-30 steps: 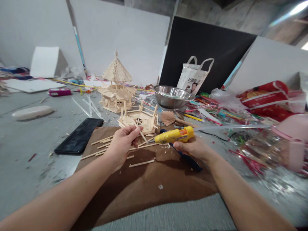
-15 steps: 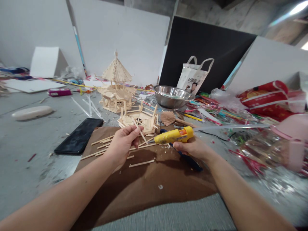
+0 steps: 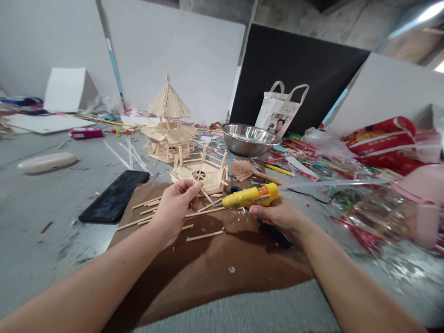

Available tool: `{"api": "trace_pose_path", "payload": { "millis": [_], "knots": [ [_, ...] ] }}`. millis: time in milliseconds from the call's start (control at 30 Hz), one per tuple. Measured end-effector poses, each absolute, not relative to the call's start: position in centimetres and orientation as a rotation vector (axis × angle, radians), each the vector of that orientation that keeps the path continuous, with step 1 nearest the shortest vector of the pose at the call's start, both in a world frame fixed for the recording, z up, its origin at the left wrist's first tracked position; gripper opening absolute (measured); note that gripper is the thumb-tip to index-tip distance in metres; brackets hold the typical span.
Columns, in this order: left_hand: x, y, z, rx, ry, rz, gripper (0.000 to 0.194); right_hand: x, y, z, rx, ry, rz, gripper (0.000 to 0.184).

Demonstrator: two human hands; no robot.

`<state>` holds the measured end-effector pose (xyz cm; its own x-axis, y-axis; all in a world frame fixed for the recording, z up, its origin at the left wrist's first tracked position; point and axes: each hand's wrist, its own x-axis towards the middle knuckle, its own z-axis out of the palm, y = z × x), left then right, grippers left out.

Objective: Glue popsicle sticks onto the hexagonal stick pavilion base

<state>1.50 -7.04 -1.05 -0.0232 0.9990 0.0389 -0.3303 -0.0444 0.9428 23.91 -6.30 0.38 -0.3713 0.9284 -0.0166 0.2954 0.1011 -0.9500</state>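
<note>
Between thumb and fingers, my left hand (image 3: pixel 180 199) pinches a thin wooden stick (image 3: pixel 207 196) that slants down to the right. My right hand (image 3: pixel 275 212) is wrapped round a yellow glue gun (image 3: pixel 249 196), a clear glue stick (image 3: pixel 333 183) trailing from its back. The gun's nozzle points left, close to the stick's lower end; whether they touch I cannot tell. Behind my hands stands a low, open wooden frame (image 3: pixel 215 178) with short posts. More loose sticks (image 3: pixel 204 236) lie on the brown sheet (image 3: pixel 208 277). Blue-handled pliers (image 3: pixel 275 233) lie partly hidden under the glue gun.
A pagoda model of sticks (image 3: pixel 168 125) stands at the back, beside a steel bowl (image 3: pixel 250 138). To the left are a black phone (image 3: pixel 113 196) and a white oval object (image 3: pixel 46 163). A pink-lidded bottle (image 3: pixel 381 212) and plastic scraps occupy the right.
My left hand has shifted very slightly, with the stick still pinched in it. The glue gun and my right hand stay almost where they were.
</note>
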Motion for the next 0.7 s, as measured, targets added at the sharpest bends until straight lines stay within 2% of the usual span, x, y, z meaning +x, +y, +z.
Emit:
{"api": "trace_pose_path", "payload": {
  "millis": [700],
  "knots": [
    [1.52,-7.19,-1.19,1.032,1.011,1.438,0.023,23.53,-6.67,0.84,-1.202,-1.790,1.203,0.024]
  ]
}}
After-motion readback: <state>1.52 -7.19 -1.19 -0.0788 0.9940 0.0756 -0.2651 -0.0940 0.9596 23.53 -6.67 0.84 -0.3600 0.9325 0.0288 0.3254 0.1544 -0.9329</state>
